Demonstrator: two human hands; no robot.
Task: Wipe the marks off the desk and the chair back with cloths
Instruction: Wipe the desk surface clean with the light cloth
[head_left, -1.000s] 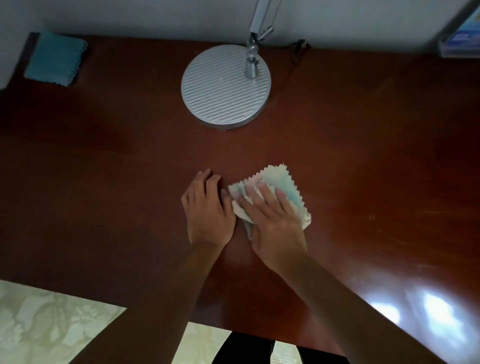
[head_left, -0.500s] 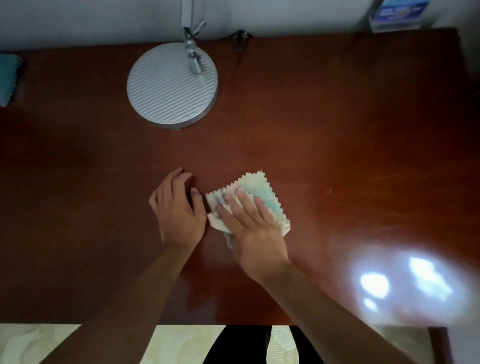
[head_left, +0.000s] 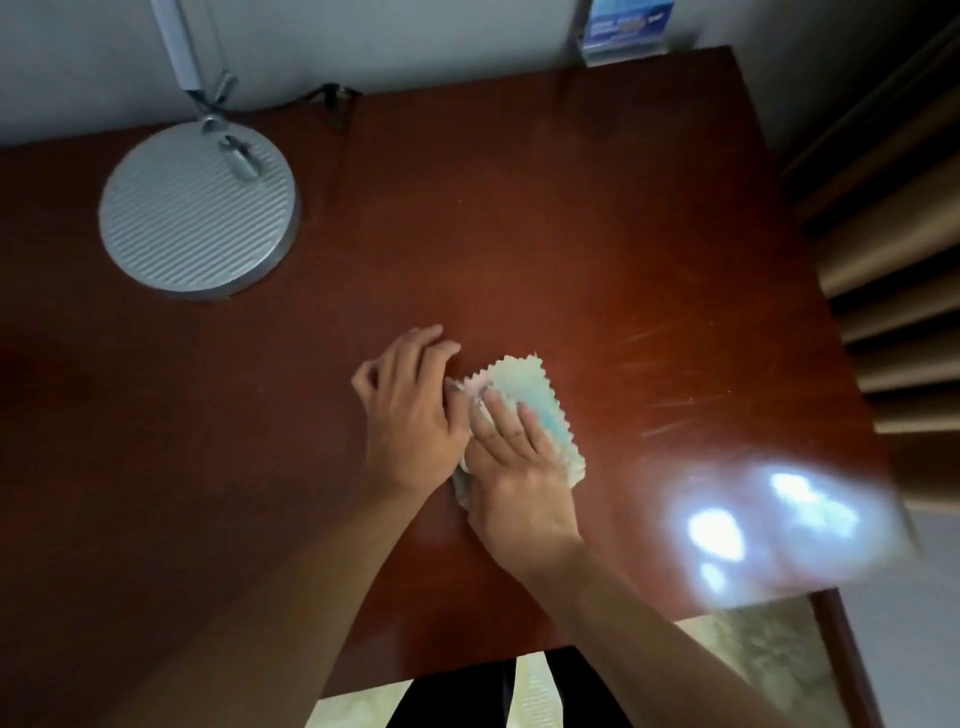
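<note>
On the desk (head_left: 571, 234), the cloth (head_left: 530, 395) lies right of and nearer than the lamp base (head_left: 197, 208)

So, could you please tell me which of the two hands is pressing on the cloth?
The right hand: its fingers lie flat on the pale cloth; the left hand rests beside it.

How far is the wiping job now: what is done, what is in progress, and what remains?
Done: cannot tell; no patch of the desk looks clearly cleaned. In hand: the right hand presses the cloth flat on the desk, and the left hand rests beside it, touching the cloth's edge. Left: pale streaks show to the right of the cloth. The chair back is not in view, so its state is unknown.
</note>
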